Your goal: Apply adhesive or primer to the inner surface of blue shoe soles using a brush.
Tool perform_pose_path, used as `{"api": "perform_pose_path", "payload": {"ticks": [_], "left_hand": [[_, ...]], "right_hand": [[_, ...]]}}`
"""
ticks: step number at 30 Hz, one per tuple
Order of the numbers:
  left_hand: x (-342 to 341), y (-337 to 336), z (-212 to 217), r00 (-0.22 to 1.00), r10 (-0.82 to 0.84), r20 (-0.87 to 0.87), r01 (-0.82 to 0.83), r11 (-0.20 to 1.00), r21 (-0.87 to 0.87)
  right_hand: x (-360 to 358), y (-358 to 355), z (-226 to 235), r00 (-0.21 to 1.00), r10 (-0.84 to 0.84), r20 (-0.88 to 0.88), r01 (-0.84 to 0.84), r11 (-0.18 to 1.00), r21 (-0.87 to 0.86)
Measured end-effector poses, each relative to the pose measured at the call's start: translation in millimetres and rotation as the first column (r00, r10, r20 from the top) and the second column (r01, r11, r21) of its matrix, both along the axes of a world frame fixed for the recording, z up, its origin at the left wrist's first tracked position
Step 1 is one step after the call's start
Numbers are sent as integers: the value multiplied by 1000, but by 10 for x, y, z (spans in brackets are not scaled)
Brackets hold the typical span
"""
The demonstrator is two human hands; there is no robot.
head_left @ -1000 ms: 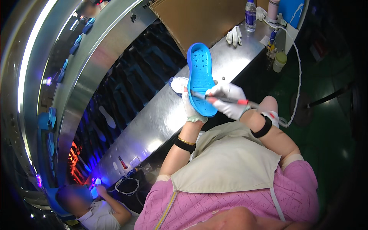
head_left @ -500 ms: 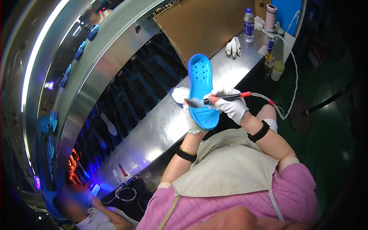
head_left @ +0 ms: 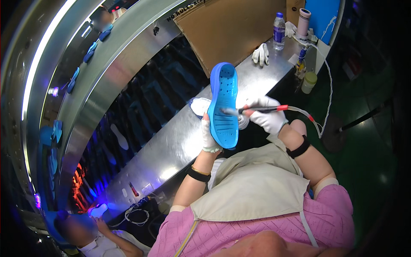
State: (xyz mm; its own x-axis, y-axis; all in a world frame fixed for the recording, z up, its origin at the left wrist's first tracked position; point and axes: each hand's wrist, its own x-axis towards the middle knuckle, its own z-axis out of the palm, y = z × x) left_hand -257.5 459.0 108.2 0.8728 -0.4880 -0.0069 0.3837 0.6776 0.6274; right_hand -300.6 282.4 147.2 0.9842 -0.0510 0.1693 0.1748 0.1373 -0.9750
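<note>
A bright blue shoe sole [head_left: 227,92], with small holes in its toe part and ridges across its heel part, is held up above the metal bench. My left hand [head_left: 209,137], in a white glove with bare fingertips, grips it by the left side near the heel. In my right hand [head_left: 269,119], gloved the same way, is a brush [head_left: 260,109] with a dark handle and a red end, from which a white tube trails. The brush's blurred grey tip lies over the middle of the sole; whether it touches cannot be told.
Behind the sole, a white sole-shaped piece [head_left: 199,106] lies on the bench [head_left: 171,136]. A white glove [head_left: 260,55], a water bottle [head_left: 278,32] and a pink flask [head_left: 303,23] stand or lie farther back. Cardboard [head_left: 227,32] leans there. Another person [head_left: 77,231] works at lower left.
My left hand has tilted the sole, so its left side wall shows more. My right hand has shifted slightly right, and the brush tip has moved from the heel part toward the middle.
</note>
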Motion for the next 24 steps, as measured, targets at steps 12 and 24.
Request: {"api": "perform_pose_path", "payload": {"ticks": [12, 24], "left_hand": [[13, 173, 36, 987, -4, 159, -26, 982, 189], [131, 319, -111, 971, -145, 190, 125, 986, 113]], "right_hand": [[-141, -151, 273, 970, 199, 136, -51, 718, -694], [-179, -146, 338, 898, 403, 173, -266, 815, -515]]}}
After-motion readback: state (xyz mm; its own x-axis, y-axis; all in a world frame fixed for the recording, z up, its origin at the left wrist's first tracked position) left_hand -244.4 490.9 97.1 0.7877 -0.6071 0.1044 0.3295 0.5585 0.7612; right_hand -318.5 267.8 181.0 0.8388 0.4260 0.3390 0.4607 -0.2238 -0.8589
